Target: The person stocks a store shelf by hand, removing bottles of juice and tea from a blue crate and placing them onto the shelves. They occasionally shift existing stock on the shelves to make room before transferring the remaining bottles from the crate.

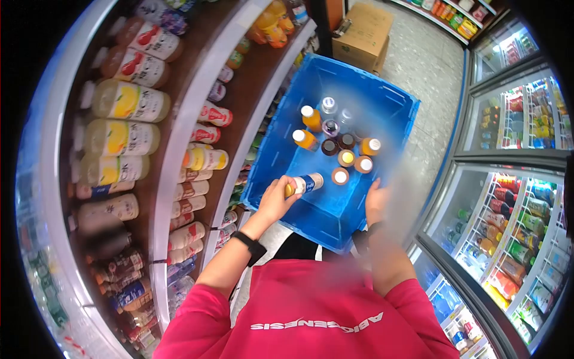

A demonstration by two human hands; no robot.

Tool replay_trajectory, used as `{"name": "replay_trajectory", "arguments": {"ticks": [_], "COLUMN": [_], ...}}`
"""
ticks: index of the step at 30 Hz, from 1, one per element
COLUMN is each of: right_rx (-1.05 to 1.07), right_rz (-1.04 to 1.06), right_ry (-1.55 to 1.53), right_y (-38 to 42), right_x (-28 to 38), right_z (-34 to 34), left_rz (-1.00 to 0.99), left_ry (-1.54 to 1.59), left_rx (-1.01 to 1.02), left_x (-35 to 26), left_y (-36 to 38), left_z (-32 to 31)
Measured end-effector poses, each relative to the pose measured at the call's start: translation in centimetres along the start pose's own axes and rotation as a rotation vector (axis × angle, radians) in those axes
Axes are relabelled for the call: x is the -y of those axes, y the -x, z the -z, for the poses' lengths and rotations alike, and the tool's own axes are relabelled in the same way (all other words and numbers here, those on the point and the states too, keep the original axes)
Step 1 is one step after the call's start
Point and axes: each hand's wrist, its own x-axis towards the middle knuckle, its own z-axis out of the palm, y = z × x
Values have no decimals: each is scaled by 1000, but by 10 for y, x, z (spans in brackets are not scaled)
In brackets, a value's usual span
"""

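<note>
One gold-capped bottle (309,183) gripped in our left hand (277,200) over the blue crate (281,157), our right hand (375,201) beside its wall, grip unclear.

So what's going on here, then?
Someone in a red top is leaning over a blue crate in an aisle, between open drinks shelves and glass-door coolers. Their left hand holds a yellow-capped bottle on a slant over the crate. Their right hand is at the crate's side; a blur there hides whether it grips anything. A cluster of other bottles, some with orange contents, stands inside.
</note>
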Motion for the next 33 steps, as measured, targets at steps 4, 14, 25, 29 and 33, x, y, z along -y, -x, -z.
{"name": "replay_trajectory", "arguments": {"ticks": [4, 14, 25, 29, 33], "right_rx": [61, 139, 140, 150, 150], "right_rz": [-95, -62, -78, -81, -79], "right_ry": [-25, -30, -41, -32, -26], "right_y": [-5, -1, -5, -1, -1], "right_x": [-7, 6, -1, 9, 11], "right_z": [-8, 12, 4, 14, 15], "left_rz": [-112, -198, -14, 34, 45], "left_ry": [-66, -155, -600, -564, -399], "left_rx": [-248, -1159, -1414, -1397, -1396], "left_x": [-43, -82, -54, -43, -30], "left_y": [63, 212, 208, 192, 182], "left_z": [88, 236, 287, 298, 314]}}
